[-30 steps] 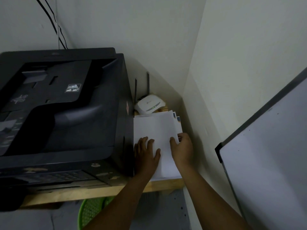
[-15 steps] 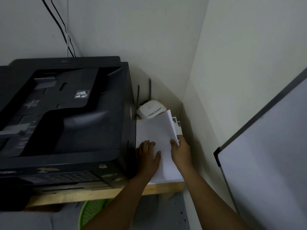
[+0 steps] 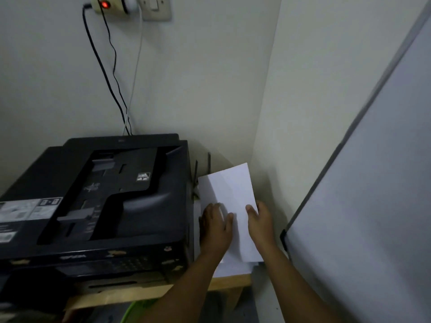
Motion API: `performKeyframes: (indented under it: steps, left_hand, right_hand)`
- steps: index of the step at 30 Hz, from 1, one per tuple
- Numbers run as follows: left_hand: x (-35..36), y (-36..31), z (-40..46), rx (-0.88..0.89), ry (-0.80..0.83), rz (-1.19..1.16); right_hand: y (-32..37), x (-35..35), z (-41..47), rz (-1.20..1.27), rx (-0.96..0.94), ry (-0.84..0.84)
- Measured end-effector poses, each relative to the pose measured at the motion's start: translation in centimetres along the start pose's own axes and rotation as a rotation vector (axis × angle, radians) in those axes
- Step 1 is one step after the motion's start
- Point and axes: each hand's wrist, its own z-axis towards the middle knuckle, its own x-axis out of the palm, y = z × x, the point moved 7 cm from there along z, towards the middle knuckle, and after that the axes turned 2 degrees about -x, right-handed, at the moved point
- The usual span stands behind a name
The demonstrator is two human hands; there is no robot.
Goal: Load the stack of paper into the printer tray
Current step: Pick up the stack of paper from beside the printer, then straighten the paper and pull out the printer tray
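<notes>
A stack of white paper [image 3: 229,192] is raised and tilted in the gap between the black printer [image 3: 100,201] and the right wall. My right hand [image 3: 261,223] grips its right edge, thumb on top. My left hand [image 3: 215,226] lies flat with spread fingers on the lower left of the sheets, pressing on the pile. More white paper [image 3: 233,268] rests underneath on the wooden shelf. The printer's lid is shut, and no open paper tray shows.
The wooden shelf [image 3: 231,282] carries the printer. Two router antennas [image 3: 208,163] stick up behind the paper. Cables [image 3: 109,73] run from a wall socket [image 3: 112,4] down to the printer. A whiteboard [image 3: 373,206] leans at the right. A green basket [image 3: 130,311] sits below.
My right hand has lifted the top sheets up from the pile, hiding the router. The view has tilted upward, showing the socket.
</notes>
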Motion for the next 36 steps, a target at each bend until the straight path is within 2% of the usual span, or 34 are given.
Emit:
performKeyframes:
  steps: [9,17,19,26,29,33,36]
  left_hand:
    - [-9.6,-10.5,2.3,0.082,-0.171,-0.052]
    - [-19.4,-13.1,4.3,0.191,-0.267,-0.05]
    - [-22.3,-12.8,4.8,0.193,-0.262,-0.108]
    - [-34.2,-8.0,7.0,0.019,-0.103,-0.611]
    - [-39.3,-4.7,7.7,-0.058,-0.008,-0.688]
    - [-44.6,0.3,7.5,-0.051,0.127,-0.761]
    - [-47.8,2.6,6.6,-0.026,0.131,-0.785]
  right_hand:
    - [14.8,-5.1,-0.9,-0.036,-0.247,-0.091]
    - [24.5,-3.6,-3.1,0.021,-0.456,-0.148]
    - [26.4,-2.5,-3.8,0.061,-0.47,-0.13]
    - [31.5,4.1,-7.2,0.206,-0.523,0.009]
    - [32.9,8.2,-9.2,0.252,-0.55,0.064]
    - [33.9,14.5,-12.2,0.287,-0.557,0.122]
    - [34.3,19.3,-14.2,0.339,-0.549,0.146]
